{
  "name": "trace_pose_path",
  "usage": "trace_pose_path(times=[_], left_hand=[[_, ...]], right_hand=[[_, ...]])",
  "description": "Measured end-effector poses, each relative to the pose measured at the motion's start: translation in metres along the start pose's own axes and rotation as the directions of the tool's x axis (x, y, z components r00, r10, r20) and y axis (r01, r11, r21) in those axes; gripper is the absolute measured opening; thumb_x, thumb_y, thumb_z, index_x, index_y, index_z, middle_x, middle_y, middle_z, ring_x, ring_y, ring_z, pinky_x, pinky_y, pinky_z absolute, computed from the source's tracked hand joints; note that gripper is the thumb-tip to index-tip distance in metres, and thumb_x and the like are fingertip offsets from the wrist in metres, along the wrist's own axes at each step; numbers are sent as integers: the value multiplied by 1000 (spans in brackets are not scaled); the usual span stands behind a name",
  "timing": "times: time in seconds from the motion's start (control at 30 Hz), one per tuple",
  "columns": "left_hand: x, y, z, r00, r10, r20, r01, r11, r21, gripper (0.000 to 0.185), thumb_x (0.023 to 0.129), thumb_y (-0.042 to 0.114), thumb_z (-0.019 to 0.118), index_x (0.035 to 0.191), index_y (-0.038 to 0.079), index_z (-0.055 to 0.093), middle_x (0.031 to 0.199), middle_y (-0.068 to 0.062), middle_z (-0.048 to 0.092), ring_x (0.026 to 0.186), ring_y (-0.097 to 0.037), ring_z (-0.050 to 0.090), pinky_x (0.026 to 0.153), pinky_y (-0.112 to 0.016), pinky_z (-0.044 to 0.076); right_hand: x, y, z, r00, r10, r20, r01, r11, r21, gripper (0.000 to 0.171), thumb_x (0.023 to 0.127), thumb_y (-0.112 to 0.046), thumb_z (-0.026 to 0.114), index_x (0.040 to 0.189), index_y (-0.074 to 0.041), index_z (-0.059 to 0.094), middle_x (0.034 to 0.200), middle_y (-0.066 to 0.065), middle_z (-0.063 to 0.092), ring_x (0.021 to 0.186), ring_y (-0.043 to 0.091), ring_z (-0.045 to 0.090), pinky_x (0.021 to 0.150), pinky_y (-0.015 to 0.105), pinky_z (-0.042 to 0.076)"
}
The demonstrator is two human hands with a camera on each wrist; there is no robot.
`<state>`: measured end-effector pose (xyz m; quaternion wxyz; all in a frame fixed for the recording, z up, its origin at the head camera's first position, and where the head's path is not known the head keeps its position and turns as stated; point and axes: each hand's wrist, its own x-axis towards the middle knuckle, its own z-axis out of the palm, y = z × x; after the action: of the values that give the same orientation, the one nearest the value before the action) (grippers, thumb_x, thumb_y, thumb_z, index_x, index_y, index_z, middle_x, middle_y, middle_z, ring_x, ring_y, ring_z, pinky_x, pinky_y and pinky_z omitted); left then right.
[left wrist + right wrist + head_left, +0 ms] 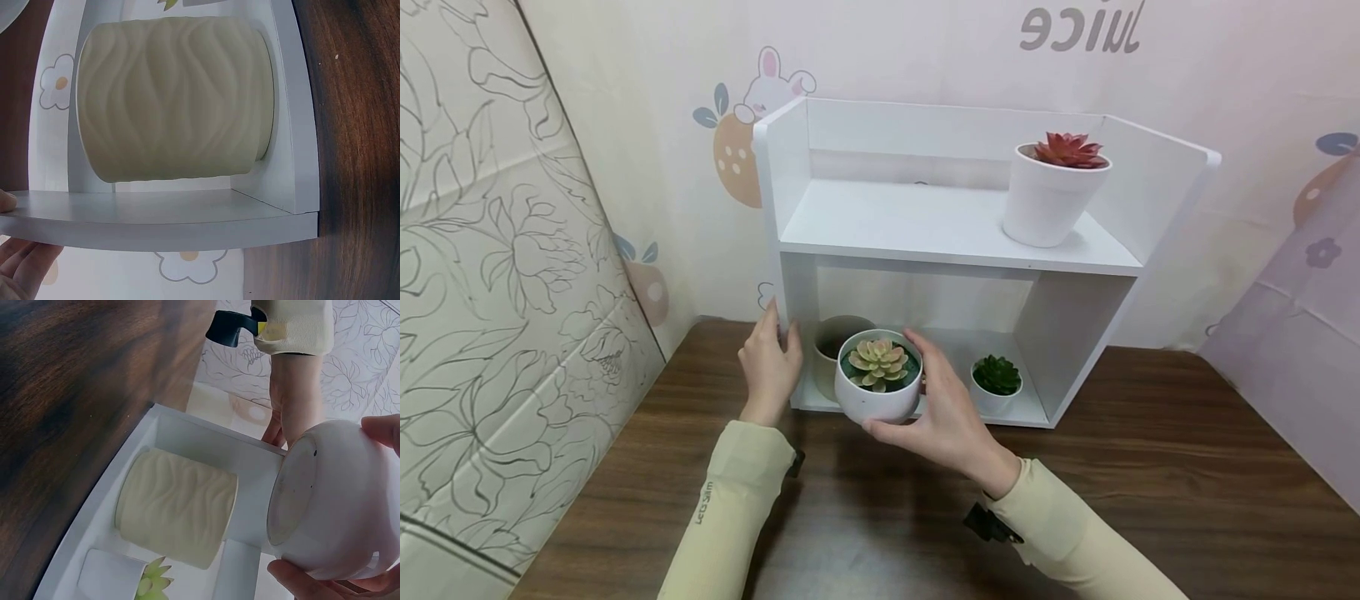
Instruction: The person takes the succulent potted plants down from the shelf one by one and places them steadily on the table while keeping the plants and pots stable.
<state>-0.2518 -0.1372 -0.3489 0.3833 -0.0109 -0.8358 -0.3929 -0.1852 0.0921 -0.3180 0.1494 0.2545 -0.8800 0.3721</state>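
Observation:
My right hand [951, 417] holds a round white bowl-shaped pot [877, 406] with a pale green, pink-tinged succulent [878, 363], thumb low at the front and fingers at its right side. The pot is held up before the lower shelf, tilted in the right wrist view. My left hand [770, 362] grips the left side panel [144, 234] of a white two-tier shelf [902, 225], thumb inside and fingers outside. Just inside that panel stands a cream pot with wavy ridges [175, 100], partly hidden behind the held pot in the head view.
A small white pot with a dark green succulent [996, 377] stands lower right in the shelf. On the upper tier, at right, is a taller white pot [1051, 200] with a red succulent [1070, 151]. The shelf stands on a dark wooden table [880, 517] against a patterned wall covering [910, 50].

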Motion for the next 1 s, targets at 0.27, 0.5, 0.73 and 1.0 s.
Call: trace_pose_path(times=[0.27,0.5,0.73,1.0], left_hand=[[0,0,0,1000,1,-7,-1,1000,-3,42,93,12,57,132,-3,52,119,-26,63,104,-43,64,83,-61,46],[0,0,-1,1000,-6,-1,6,1000,-8,42,94,13,57,132,-3,51,119,-26,63,104,-43,64,83,-62,46],[0,0,1,1000,-22,7,22,1000,-5,44,94,13,56,134,-4,50,123,-27,61,107,-43,62,87,-62,44],[0,0,1,1000,-21,3,21,1000,-5,44,94,13,56,135,-3,49,122,-26,62,107,-43,63,85,-62,44]], right_hand=[[-2,1,3,1000,4,12,-3,1000,-11,111,62,-43,86,149,-11,26,142,11,43,124,23,48,96,48,46],[-3,3,7,1000,1,23,-1,1000,-13,110,61,-43,86,148,-11,28,140,10,44,124,22,48,97,46,45],[-5,5,10,999,10,47,-10,1000,-16,111,61,-43,87,148,-7,28,139,11,45,123,23,48,97,47,45],[-7,8,14,997,32,72,-30,999,-23,111,61,-43,86,149,-11,27,142,12,42,131,31,41,102,55,39]])
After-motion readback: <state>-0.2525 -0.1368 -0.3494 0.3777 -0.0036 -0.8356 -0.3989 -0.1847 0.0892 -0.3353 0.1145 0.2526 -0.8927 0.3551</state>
